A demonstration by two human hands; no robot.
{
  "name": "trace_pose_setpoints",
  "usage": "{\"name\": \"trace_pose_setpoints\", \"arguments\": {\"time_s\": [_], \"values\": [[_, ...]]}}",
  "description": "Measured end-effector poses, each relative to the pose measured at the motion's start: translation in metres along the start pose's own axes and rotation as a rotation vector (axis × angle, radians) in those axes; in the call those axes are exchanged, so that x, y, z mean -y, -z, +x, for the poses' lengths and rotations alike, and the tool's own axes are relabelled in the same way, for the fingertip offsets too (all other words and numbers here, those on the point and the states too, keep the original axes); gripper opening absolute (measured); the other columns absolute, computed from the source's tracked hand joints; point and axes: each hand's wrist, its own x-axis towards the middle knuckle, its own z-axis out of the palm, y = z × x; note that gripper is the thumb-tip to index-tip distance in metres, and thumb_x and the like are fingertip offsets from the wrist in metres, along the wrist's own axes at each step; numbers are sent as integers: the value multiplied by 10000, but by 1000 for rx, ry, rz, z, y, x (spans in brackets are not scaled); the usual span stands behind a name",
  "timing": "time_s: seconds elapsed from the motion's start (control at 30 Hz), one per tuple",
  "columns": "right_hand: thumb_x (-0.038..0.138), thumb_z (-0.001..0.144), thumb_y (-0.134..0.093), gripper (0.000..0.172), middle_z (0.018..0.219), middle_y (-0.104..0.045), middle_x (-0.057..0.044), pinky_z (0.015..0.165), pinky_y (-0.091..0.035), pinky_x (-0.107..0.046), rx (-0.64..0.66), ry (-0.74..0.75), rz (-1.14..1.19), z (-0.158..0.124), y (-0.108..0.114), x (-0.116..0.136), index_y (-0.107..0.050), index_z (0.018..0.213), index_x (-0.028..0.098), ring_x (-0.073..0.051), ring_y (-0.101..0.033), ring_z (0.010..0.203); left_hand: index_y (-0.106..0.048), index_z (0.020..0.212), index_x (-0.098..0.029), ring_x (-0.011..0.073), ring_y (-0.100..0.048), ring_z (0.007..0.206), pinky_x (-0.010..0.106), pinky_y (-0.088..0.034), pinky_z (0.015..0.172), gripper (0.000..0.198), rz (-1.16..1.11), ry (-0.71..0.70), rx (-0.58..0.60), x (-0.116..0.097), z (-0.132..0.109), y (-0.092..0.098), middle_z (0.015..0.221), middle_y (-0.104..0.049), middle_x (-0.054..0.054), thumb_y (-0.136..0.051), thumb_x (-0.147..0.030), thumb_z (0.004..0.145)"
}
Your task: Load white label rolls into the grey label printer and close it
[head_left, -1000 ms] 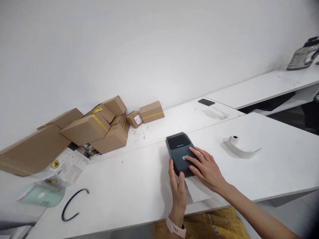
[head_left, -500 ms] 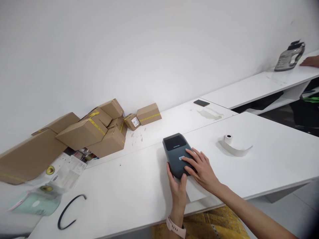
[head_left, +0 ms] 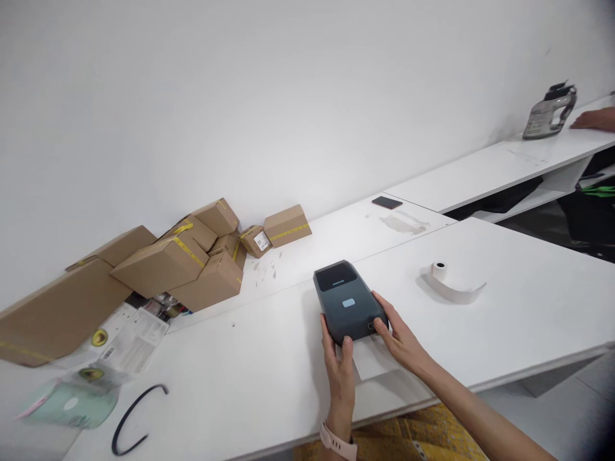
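Note:
A dark teal label printer (head_left: 342,317) with a black window and a pale blue button is between my hands, just over the white table. My left hand (head_left: 339,365) grips its left side and near edge, thumb on the near corner. With fingers along the right side, my right hand (head_left: 396,333) closes on the other near corner, its thumb at the front. A white sheet (head_left: 377,360) shows below the printer's near end. Right of it rests a white paper roll (head_left: 439,271) with a loose strip curling away.
Cardboard boxes (head_left: 161,262) with yellow tape pile up at the left by the wall. Nearer lie clear packets (head_left: 139,339), a mint-green pouch (head_left: 72,404) and a black curved band (head_left: 127,419). A phone (head_left: 387,202), a large jug (head_left: 549,115) and another person's hand (head_left: 593,120) are farther back.
My right hand has moved off the printer's top and button to its right side and near corner. My left hand keeps its grip. The view has shifted slightly.

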Motion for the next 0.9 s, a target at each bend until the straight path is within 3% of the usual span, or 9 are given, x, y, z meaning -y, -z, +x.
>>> {"name": "trace_pose_setpoints", "arguments": {"time_s": [0.13, 0.27, 0.37, 0.43, 0.53, 0.67, 0.8, 0.9], "values": [[457, 966, -420, 548, 1523, -367, -103, 1093, -369, -532, -10, 161, -114, 27, 11, 21, -301, 1480, 311, -296, -361, 1386, -265, 1521, -278, 199, -178, 1483, 304, -220, 1194, 661, 57, -73, -11, -21, 12, 4, 1615, -198, 10, -424, -551, 939], [434, 966, -414, 526, 1476, -414, -104, 1102, -362, -473, -26, 326, -142, 74, 14, 52, -326, 1462, 282, -268, -378, 1369, -230, 1529, -281, 188, -171, 1484, 306, -228, 1190, 646, 39, -132, -10, -50, 38, 5, 1617, -189, -1, -344, -564, 959], [450, 964, -399, 483, 1371, -519, -106, 1047, -412, -416, -70, 315, -154, 115, 9, 70, -404, 1401, 246, -245, -480, 1271, -191, 1534, -296, 169, -216, 1472, 292, -257, 1174, 625, 43, -166, -18, -64, 64, 6, 1597, -260, 7, -323, -540, 974], [483, 960, -385, 466, 1299, -579, -106, 986, -443, -408, -104, 266, -194, 140, 6, 79, -470, 1342, 230, -254, -540, 1188, -233, 1520, -278, 168, -281, 1449, 305, -267, 1168, 602, 66, -171, -70, -61, 80, 7, 1545, -375, 42, -337, -516, 978], [559, 951, -351, 495, 1184, -646, -104, 905, -458, -427, -119, 166, -303, 174, 2, 90, -533, 1270, 227, -283, -595, 1071, -325, 1480, -213, 194, -408, 1379, 328, -331, 1129, 589, 134, -117, -108, -38, 95, 11, 1483, -457, 107, -454, -426, 947], [696, 913, -293, 610, 1064, -687, -99, 860, -452, -439, -41, 19, -378, 219, -3, 98, -570, 1197, 232, -299, -625, 981, -539, 1330, -201, 228, -493, 1301, 322, -418, 1043, 474, 266, -60, -35, -7, 102, 14, 1429, -518, 108, -549, -344, 878], [763, 873, -280, 696, 1057, -695, -130, 879, -444, -480, 14, -107, -334, 255, -10, 97, -583, 1169, 210, -332, -625, 1013, -525, 1336, -204, 229, -598, 1155, 322, -473, 943, 495, 346, -4, -83, -5, 109, 10, 1393, -551, 119, -543, -374, 872], [713, 910, -260, 697, 1223, -645, -149, 906, -452, -447, 28, -94, -290, 256, -11, 88, -493, 1314, 195, -316, -602, 1107, -508, 1345, -198, 252, -620, 1115, 352, -464, 945, 537, 452, 27, -128, -8, 118, 5, 1322, -605, 136, -567, -411, 855]]}}
